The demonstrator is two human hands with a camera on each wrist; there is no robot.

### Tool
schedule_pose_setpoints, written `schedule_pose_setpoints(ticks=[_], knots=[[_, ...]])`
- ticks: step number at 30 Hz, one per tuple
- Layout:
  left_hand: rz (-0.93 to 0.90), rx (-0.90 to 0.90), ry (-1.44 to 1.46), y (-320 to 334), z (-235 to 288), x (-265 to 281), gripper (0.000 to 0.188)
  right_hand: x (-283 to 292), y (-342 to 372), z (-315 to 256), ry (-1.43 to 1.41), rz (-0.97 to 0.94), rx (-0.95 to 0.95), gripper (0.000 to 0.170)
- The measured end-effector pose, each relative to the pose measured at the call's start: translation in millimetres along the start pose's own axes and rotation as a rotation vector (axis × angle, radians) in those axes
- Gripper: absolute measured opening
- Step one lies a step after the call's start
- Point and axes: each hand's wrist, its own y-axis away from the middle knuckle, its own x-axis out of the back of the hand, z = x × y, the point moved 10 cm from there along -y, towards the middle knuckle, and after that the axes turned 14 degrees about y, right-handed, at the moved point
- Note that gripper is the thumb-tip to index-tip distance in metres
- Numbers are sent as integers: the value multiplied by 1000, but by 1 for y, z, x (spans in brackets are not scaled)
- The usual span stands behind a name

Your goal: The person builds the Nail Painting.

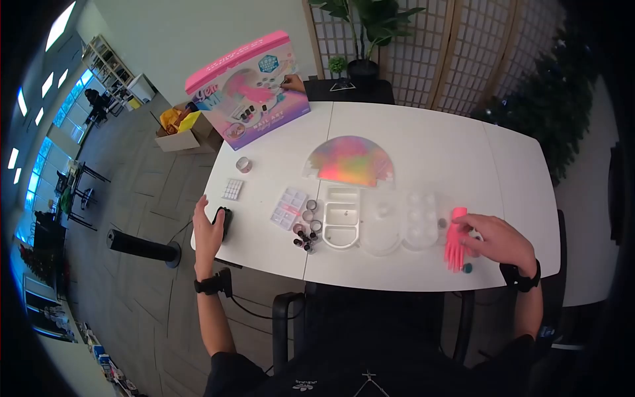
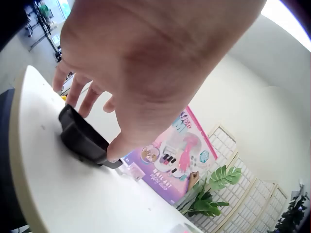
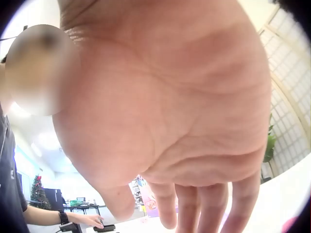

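- Head view, left side: my left hand point(image 1: 209, 230) is at the left edge of the white table point(image 1: 436, 145), fingers extended, right beside a black object point(image 1: 227, 223).
- Head view, right side: my right hand point(image 1: 496, 239) is over the pink model hand point(image 1: 454, 250), its fingers loosely bent. I cannot tell whether I touch it. A dark green item point(image 1: 467, 268) lies by its fingertips.
- Head view, between my hands: a compartment case point(image 1: 289, 207), small dark bottles point(image 1: 305, 239), a white tray point(image 1: 342, 231) and clear plastic pieces point(image 1: 381, 231). Behind them lie a rainbow fan-shaped sheet point(image 1: 347, 159) and, at back left, the upright nail art box point(image 1: 248, 86).
- Left wrist view: my fingers are spread over the black object, the thumb tip at its near end. How firmly they touch, I cannot tell. The nail art box stands beyond, with a leafy plant point(image 2: 210, 199) past it.
- Right wrist view: my palm fills most of it, the fingers hanging nearly straight, slightly apart, pinching nothing visible. In the distance, my left hand is at the black object.
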Motion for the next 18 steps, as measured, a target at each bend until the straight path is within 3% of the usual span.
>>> schedule_pose_setpoints(ticks=[5, 8, 13, 18], knots=[[-455, 116, 607, -50, 86, -90, 54, -5, -87, 33, -289, 31, 24, 41], [-683, 108, 571, -73, 87, -155, 50, -29, -151, 50, -360, -63, -5, 48], [-839, 214, 526, -95, 84, -226, 61, -52, -221, 48, -331, -214, -100, 66], [-985, 337, 533, -87, 88, -253, 76, -79, -252, 50, -412, -282, -96, 73]])
